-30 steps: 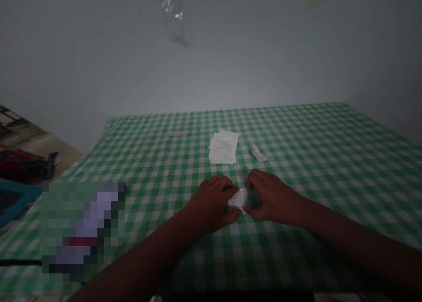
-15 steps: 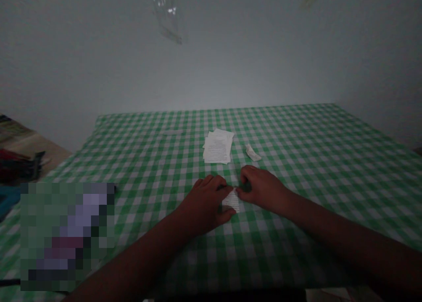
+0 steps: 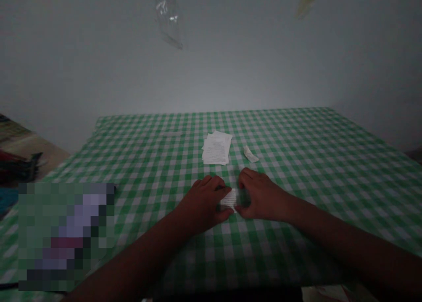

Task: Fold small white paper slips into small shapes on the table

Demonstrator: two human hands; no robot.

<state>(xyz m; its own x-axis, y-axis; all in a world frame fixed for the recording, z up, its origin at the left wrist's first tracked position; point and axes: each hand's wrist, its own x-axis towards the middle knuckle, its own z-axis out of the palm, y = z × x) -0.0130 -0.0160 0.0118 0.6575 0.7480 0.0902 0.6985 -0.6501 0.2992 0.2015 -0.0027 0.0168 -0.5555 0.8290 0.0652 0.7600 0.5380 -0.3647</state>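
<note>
A small piece of printed paper (image 3: 228, 198) lies on the tablecloth between my two hands. My left hand (image 3: 205, 204) grips it from the left, with the forefinger at its upper edge and the thumb at its lower edge. At the lower right corner, the thumb of my right hand (image 3: 262, 195) touches the paper, and a bit of that corner looks turned up. The other fingers of my right hand are curled, their tips partly hidden. Beyond the hands sits a loose stack of printed sheets (image 3: 215, 150). A folded, curved paper strip (image 3: 251, 154) rests to its right.
A green-and-white checked tablecloth (image 3: 141, 161) covers the table, which meets a pale wall (image 3: 211, 73). A pixelated patch (image 3: 66, 236) hides an object at the left front. Clear plastic (image 3: 169, 23) hangs on the wall.
My right thumb has slid from the paper's upper right corner down to its lower right corner. The left hand stays on the paper. The view has tipped up slightly.
</note>
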